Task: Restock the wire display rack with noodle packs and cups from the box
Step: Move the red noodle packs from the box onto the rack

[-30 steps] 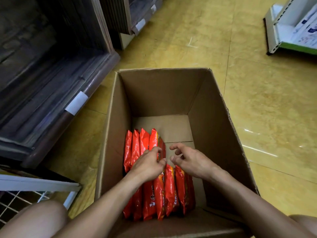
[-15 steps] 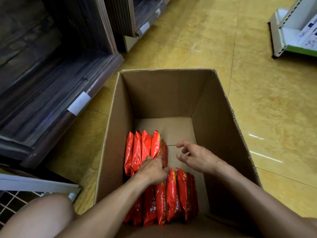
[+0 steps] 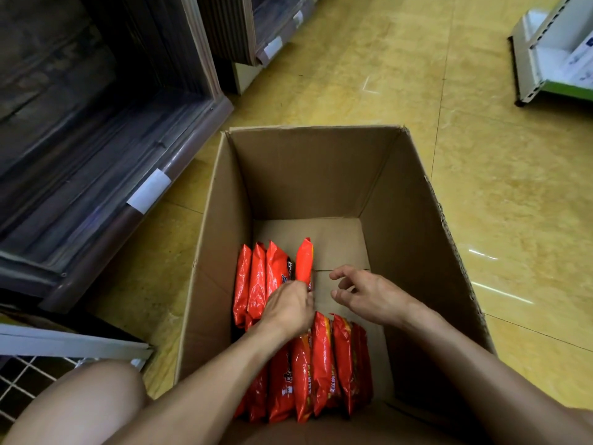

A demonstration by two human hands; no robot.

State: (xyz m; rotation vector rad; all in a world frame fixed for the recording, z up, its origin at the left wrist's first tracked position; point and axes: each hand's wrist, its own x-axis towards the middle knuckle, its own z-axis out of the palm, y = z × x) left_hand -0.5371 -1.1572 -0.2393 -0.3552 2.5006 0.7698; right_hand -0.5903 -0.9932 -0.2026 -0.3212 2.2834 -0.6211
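Crouched over a box of red noodle packs on the shop floor

Big yellow tiled floor (image 3: 369, 65), with a dark wood shelf unit (image 3: 96, 149) along the left. The open cardboard box (image 3: 414, 252) sits right in front of the person's knees, and a corner of the white wire rack (image 3: 73, 343) pokes in at the bottom left. The noodle packs (image 3: 321, 364) stand on edge in two rows along the box's left side, with the right part of the bottom bare cardboard. The left hand (image 3: 288, 308) is down in the far row, fingers curled onto a raised pack (image 3: 304, 260) that stands a bit higher than its neighbours. The right hand (image 3: 375, 297) hangs just beside it over the bare bottom, fingers loosely bent, holding nothing.
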